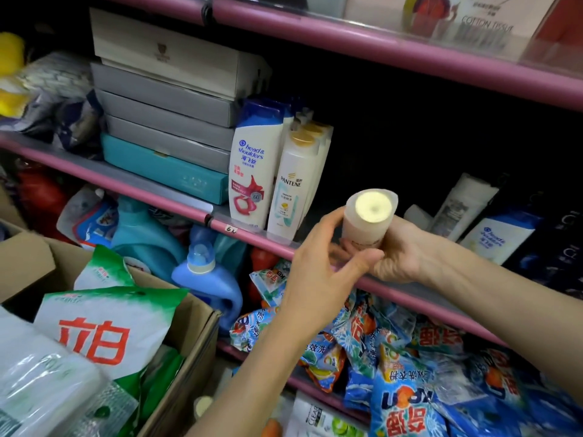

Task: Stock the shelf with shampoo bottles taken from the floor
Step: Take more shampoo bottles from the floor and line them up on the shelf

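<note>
A cream shampoo bottle [366,222] with a pale round cap is held upright at the front edge of the pink middle shelf [176,200]. My right hand [407,253] grips its lower body from the right, and my left hand [318,257] curls round it from the left. On the shelf to the left stand a white Head & Shoulders bottle [252,165] and a row of Pantene bottles [296,184]. More bottles [492,238] lean at the shelf's right end. A Clear bottle [318,419] lies on the floor at the bottom.
Stacked grey and teal boxes [164,134] fill the shelf's left. The shelf between the Pantene row and the leaning bottles is dark. Below are blue detergent jugs [205,282] and several blue powder bags [400,367]. A cardboard box [189,348] of green-white bags stands at lower left.
</note>
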Available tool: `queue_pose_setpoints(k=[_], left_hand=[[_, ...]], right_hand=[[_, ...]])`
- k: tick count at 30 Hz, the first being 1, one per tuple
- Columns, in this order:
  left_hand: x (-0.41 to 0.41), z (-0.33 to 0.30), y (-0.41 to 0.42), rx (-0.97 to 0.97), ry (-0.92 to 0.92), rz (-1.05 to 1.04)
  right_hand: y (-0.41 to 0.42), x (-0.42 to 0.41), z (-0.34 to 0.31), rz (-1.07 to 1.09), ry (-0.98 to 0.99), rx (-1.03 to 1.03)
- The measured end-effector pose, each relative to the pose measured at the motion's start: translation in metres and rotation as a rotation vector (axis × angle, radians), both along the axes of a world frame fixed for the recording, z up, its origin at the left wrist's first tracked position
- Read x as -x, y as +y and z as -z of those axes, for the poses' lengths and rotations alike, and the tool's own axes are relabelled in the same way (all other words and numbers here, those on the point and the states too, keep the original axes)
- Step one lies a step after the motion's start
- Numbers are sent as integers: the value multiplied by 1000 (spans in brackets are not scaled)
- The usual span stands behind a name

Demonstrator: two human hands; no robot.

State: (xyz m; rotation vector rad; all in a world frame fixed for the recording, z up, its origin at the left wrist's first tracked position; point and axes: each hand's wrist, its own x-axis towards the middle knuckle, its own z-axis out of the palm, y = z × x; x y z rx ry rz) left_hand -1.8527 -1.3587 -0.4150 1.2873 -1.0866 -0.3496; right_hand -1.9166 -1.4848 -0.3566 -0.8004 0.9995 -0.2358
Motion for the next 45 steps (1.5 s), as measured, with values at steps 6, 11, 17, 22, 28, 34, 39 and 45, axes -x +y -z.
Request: queue_pose_setpoints(k=[6,11,17,22,28,34,39,45], left_hand=[[-5,-4,-9,12,5,-144],[-17,-13,-12,-20,103,-118],[-13,-17,-10,-33,230,21],[-7,-20,-9,-36,253,88],[-3,-15,-6,-56,281,82],[-7,-19,-6,-126,158,26],[-14,-15,-14,-112,210,-100],[-35,10,-22,-121,237,-547]], right_hand=[[19,-1,-17,-194,13,98],[15,15,-20,-383,487,836],[16,29,-47,-368,-184,1394],[26,25,-51,-371,-236,1479],[31,23,-47,-344,-190,1475],[22,30,-36,-488,-115,1094],[0,20,-45,-395,-121,1215],[-68,-17,-21,157,-1,1320]])
